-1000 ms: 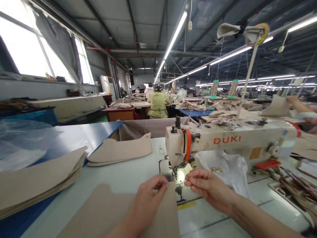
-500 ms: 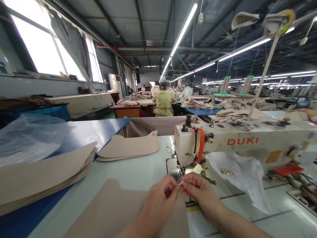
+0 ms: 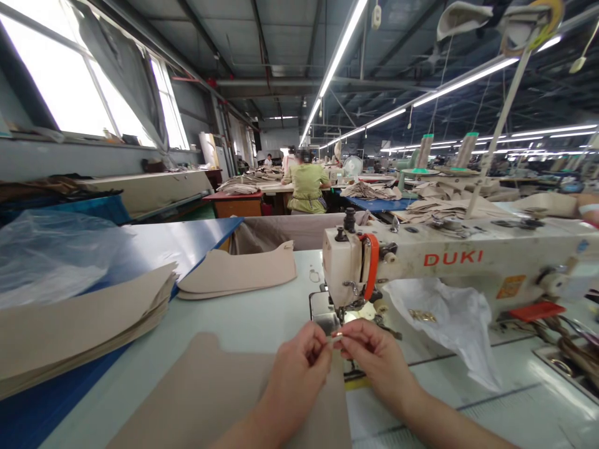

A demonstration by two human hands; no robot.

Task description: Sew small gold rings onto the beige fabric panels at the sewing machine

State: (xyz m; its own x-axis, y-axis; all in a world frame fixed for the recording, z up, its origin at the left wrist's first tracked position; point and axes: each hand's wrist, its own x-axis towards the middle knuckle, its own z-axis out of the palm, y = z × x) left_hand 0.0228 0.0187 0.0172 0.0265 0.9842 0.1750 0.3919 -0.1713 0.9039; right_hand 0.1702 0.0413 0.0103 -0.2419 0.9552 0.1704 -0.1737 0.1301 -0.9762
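My left hand [image 3: 300, 368] and my right hand [image 3: 374, 358] meet fingertip to fingertip in front of the sewing machine's needle area. Both are closed in a pinch on a small pale strip [image 3: 334, 338] with a gold-coloured metal glint at its right end. The fingers hide most of it, so its exact kind is unclear. Beneath my left wrist a flat beige fabric panel [image 3: 206, 380] lies on the table. Just beyond my fingertips stands the white sewing machine [image 3: 402, 252] marked DUKI.
Gold-coloured metal pieces [image 3: 422, 315] lie on a white plastic bag [image 3: 452, 330] under the machine arm. Cut beige panels [image 3: 241, 269] lie behind, and a thicker stack [image 3: 84, 318] rests at left beside clear plastic film [image 3: 56, 252]. A person in yellow-green [image 3: 306, 184] sits farther back.
The view has shifted slightly, so everything sits a little higher and further left. Both hands keep pinching the small strip, its gold-coloured end now a bit more visible.
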